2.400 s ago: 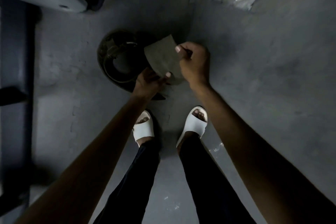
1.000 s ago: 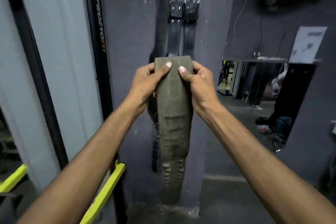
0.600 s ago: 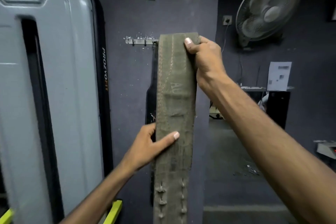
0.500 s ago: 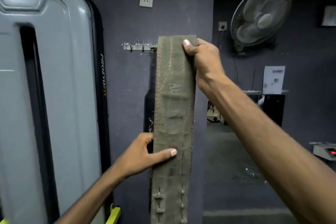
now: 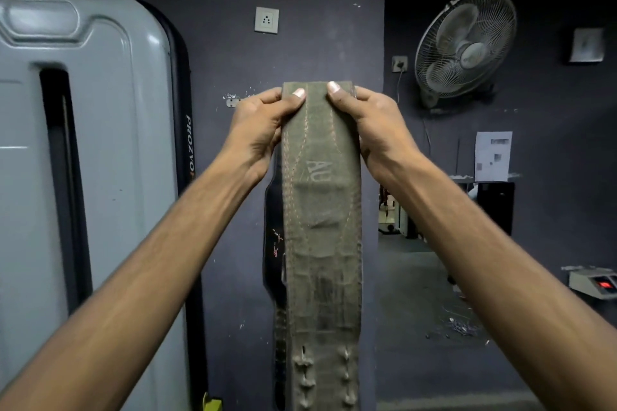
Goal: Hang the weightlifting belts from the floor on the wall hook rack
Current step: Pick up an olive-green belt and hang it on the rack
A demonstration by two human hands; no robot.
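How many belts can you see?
2: the green belt held up in both hands, and a black belt hanging on the wall behind it. More may be hidden.

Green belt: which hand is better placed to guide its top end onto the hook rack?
Left, probably. The left hand grips the belt right beside the only visible rack end; the right hand is farther away.

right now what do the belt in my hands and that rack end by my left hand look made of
Olive belt: probably worn leather or suede, matte, with stitched seams, creases and punched holes. Hook rack: only its end shows beside the left hand; pale and faintly shiny, likely metal, though too little shows to be sure.
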